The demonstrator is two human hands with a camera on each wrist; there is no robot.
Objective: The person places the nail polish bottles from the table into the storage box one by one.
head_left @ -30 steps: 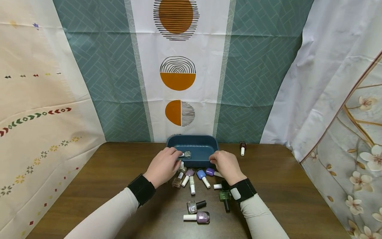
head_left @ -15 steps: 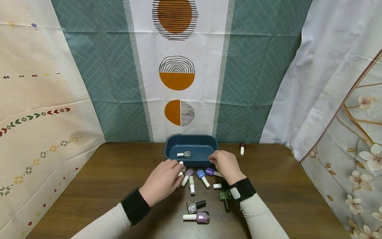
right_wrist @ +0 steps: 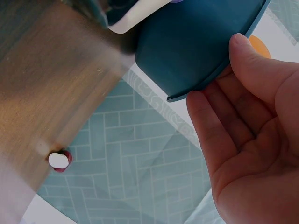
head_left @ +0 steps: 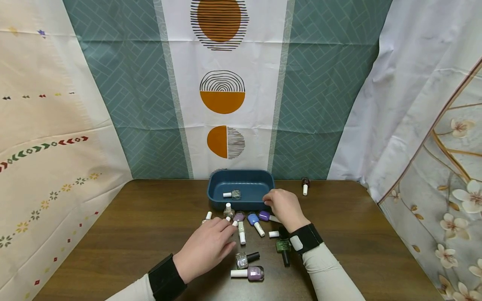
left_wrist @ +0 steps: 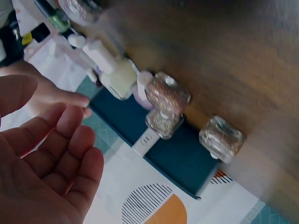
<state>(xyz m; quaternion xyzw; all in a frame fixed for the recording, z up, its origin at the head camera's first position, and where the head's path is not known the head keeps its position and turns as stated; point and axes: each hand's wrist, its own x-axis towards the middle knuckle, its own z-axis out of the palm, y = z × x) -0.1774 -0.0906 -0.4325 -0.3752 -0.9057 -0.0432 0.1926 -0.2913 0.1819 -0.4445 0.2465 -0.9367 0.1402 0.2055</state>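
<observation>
Wooden surface [head_left: 143, 217], backed by patterned cloth [head_left: 320, 104].
Left hand [head_left: 207, 248]: fingers loosely bent, holding nothing, beside silver bottle [head_left: 242, 261], black-capped. Right hand [head_left: 285, 209]: thumb and fingers pinching the rim of blue tray [head_left: 256, 194], near right end. Inside tray: glitter bottle [head_left: 236, 194], white-capped, lying down. Just before tray: blue bottle [head_left: 253, 218], purple bottle [head_left: 264, 215]. Beyond right hand, well apart: dark bottle [head_left: 306, 182], white-capped.

There are thirteen nail-polish bottles [head_left: 256, 274], one blue tray [head_left: 241, 206], two hands [head_left: 208, 250] and two black wristbands [head_left: 167, 276].
</observation>
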